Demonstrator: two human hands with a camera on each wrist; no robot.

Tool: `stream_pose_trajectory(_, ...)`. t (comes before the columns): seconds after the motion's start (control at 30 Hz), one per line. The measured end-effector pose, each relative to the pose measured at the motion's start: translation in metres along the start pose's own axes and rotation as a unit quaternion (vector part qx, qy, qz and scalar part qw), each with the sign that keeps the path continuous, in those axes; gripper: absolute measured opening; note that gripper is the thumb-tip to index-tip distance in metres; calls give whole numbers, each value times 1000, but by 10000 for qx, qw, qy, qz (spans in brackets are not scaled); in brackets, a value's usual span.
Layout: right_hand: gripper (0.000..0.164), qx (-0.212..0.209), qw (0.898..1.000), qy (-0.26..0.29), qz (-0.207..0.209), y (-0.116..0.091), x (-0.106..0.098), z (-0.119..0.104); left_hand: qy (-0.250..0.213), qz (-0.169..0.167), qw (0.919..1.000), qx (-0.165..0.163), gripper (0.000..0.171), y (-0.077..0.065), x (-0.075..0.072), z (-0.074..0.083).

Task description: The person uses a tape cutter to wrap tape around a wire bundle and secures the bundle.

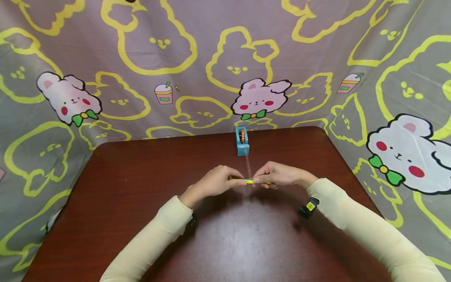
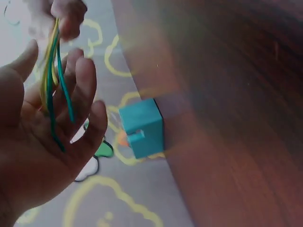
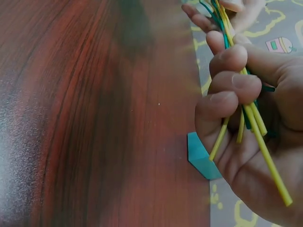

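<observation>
Between the two hands, above the table, runs a bundle of thin yellow and green wires (image 3: 265, 161). My right hand (image 1: 278, 173) pinches the bundle, fingers curled round it; cut wire ends stick out across the palm in the right wrist view. At the other end, my left hand (image 1: 220, 181) has its fingers loosely curled about the wires (image 2: 51, 90), whose free ends lie over its palm. A translucent strip of tape (image 1: 248, 166) stretches from the blue tape dispenser (image 1: 242, 149) to the bundle near the right fingertips. Where it meets the wires is partly hidden.
The dispenser, with an orange hub, stands at the far edge of the dark reddish-brown table (image 1: 141, 176). Behind and beside the table hangs a patterned cloth (image 1: 201, 86). A wrist camera (image 1: 308, 208) hangs below the right cuff.
</observation>
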State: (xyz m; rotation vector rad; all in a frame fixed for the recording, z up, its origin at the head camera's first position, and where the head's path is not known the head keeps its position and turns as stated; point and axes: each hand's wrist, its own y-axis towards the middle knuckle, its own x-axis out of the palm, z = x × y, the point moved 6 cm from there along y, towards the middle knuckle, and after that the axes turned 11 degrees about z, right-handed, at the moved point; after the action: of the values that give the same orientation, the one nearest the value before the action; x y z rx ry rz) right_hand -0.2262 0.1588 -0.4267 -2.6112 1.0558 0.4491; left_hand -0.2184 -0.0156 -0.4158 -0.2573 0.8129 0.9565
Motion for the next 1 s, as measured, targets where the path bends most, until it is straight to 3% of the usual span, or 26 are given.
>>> stream_pose_trajectory(0.07, 25, -101, 9998, -137, 132, -1, -1, -1, -614, -203, 9971, -414, 26, 4, -2, -10)
stream_pose_trajectory(0.17, 20, -239, 9989, -275, 297, -2, -1, -2, -1426, -475, 9838, -975, 37, 9, -1, -26)
stream_pose_trajectory(0.23, 19, -345, 9981, -355, 373, -3, 0, -2, -1949, -746, 9687, -1345, 45, 11, 2, -36)
stream_pose_trajectory(0.33, 18, -540, 9960, -526, 486, -3, 2, -3, -2616, -1193, 9388, -1898, 53, 14, 10, -48)
stream_pose_trajectory(0.4, 17, -647, 9938, -694, 586, -3, 3, -4, -2931, -1428, 9184, -2242, 55, 15, 16, -55)
stream_pose_trajectory(0.47, 18, -710, 9913, -878, 673, -3, 5, -4, -3084, -1633, 9041, -2466, 55, 16, 21, -60)
stream_pose_trajectory(0.73, 21, -997, 9794, -1529, 864, -4, 10, -7, -3432, -2601, 8619, -2677, 60, 11, 36, -59)
stream_pose_trajectory(0.87, 19, -1119, 9737, -1766, 907, -4, 10, -9, -3672, -2875, 8438, -2653, 62, 7, 38, -58)
stream_pose_trajectory(1.0, 18, -1156, 9671, -2029, 1010, -5, 10, -10, -3834, -2910, 8356, -2648, 63, 7, 38, -57)
